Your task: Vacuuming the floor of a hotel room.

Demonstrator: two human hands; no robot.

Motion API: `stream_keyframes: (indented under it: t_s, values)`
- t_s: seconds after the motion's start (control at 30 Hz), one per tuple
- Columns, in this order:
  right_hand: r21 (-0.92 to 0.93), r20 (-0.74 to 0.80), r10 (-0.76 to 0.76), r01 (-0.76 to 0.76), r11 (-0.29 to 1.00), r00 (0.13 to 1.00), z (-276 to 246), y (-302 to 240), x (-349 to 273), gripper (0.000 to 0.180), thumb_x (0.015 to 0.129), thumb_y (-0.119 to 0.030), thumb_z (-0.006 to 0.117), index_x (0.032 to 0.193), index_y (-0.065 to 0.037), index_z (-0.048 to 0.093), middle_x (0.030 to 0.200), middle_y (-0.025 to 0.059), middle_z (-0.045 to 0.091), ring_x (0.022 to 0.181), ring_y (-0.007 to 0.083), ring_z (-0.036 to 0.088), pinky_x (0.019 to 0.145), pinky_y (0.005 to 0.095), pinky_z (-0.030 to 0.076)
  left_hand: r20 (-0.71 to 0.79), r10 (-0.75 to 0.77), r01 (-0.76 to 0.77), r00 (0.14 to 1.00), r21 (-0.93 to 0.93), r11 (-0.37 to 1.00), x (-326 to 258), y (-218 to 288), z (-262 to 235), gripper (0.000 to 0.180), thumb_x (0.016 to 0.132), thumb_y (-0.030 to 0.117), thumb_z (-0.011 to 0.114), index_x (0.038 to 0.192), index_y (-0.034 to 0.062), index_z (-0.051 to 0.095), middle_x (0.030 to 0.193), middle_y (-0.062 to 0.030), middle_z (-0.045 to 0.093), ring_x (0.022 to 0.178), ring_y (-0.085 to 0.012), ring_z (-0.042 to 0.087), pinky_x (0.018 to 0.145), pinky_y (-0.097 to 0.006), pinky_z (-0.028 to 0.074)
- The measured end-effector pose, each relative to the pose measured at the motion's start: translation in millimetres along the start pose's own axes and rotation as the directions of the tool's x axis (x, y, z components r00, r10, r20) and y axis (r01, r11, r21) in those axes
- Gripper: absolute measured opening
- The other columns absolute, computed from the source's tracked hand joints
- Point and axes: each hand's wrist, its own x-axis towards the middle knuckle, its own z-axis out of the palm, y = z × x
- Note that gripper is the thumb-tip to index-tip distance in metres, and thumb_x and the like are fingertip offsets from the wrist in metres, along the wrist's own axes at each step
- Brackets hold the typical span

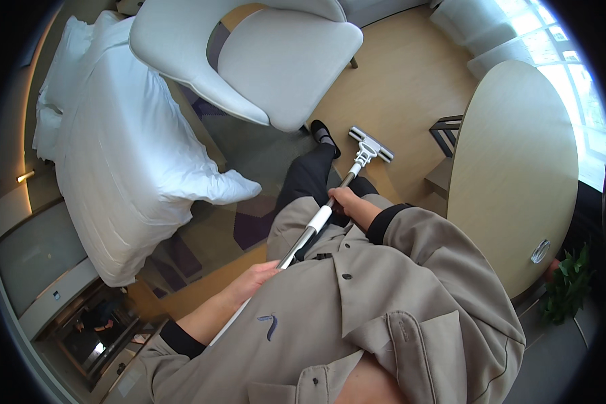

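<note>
A long-handled sponge mop [306, 232] slants across my body, its pole silver and white. My right hand [347, 200] is closed round the pole below the white sleeve, nearer the mop head. Higher up the pole, by my waist, my left hand [252, 281] wraps round it. The white and grey mop head [370, 144] rests on the wood floor [400, 74], just right of my black shoe [321, 131]. Behind my left forearm the pole's upper end runs out of sight.
A pale armchair [289, 57] stands ahead, over a patterned carpet [232, 145]. The bed with white bedding [124, 148] is at left. On the right is an oval wooden table [515, 175] with a glass ashtray [540, 251] on it. A green plant [567, 286] stands beside the table.
</note>
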Motion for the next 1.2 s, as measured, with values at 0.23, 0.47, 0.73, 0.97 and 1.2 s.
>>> stream_keyframes:
  t_s: [0.23,0.47,0.73,0.97,1.2]
  values:
    - [-0.027,0.023,0.006,-0.005,1.000,1.000,-3,-8,-9,0.016,0.079,-0.016,0.062,0.071,-0.005,0.055,0.059,0.0100,0.054,0.046,0.0235,0.054,0.042,0.0351,0.041,-0.044,0.007,-0.009,0.999,-0.045,0.999,-2,0,3,0.028,0.102,0.020,0.047,0.121,0.0011,0.056,0.104,-0.0005,0.062,0.092,-0.0041,0.059,0.080,-0.022,0.049]
    - [0.104,0.019,0.033,-0.035,0.994,0.999,-3,-9,-19,0.015,0.079,-0.016,0.064,0.082,-0.002,0.058,0.068,0.0098,0.055,0.054,0.0228,0.058,0.048,0.0362,0.049,0.035,0.029,-0.025,0.999,-0.102,0.994,0,-9,-2,0.034,0.102,0.020,0.047,0.128,-0.0017,0.052,0.108,-0.0014,0.061,0.096,-0.0043,0.058,0.082,-0.021,0.048]
    - [-0.006,0.009,0.041,-0.041,0.999,0.999,-4,-6,-12,0.015,0.079,-0.016,0.063,0.073,-0.004,0.056,0.058,0.0081,0.053,0.043,0.0224,0.052,0.040,0.0350,0.042,0.006,0.009,-0.008,1.000,-0.104,0.995,3,-15,-3,0.033,0.102,0.021,0.048,0.125,-0.0012,0.054,0.103,-0.0004,0.061,0.091,-0.0038,0.058,0.079,-0.020,0.048]
    - [-0.137,0.014,0.096,-0.093,0.986,0.995,-7,-22,-13,0.016,0.080,-0.017,0.063,0.074,-0.003,0.057,0.061,0.0104,0.056,0.045,0.0213,0.051,0.041,0.0344,0.040,0.058,0.065,-0.058,0.996,-0.122,0.991,6,-17,-3,0.031,0.102,0.021,0.049,0.123,0.0000,0.056,0.100,0.0010,0.061,0.088,-0.0030,0.058,0.078,-0.020,0.047]
    - [-0.183,-0.076,-0.079,0.064,0.981,0.994,8,-6,-36,0.020,0.075,-0.015,0.067,0.081,0.003,0.062,0.071,0.0113,0.061,0.055,0.0225,0.059,0.052,0.0354,0.046,-0.047,0.093,-0.101,0.995,-0.203,0.974,-19,-36,13,0.032,0.102,0.021,0.048,0.125,-0.0008,0.052,0.102,-0.0010,0.061,0.092,-0.0045,0.059,0.080,-0.020,0.049]
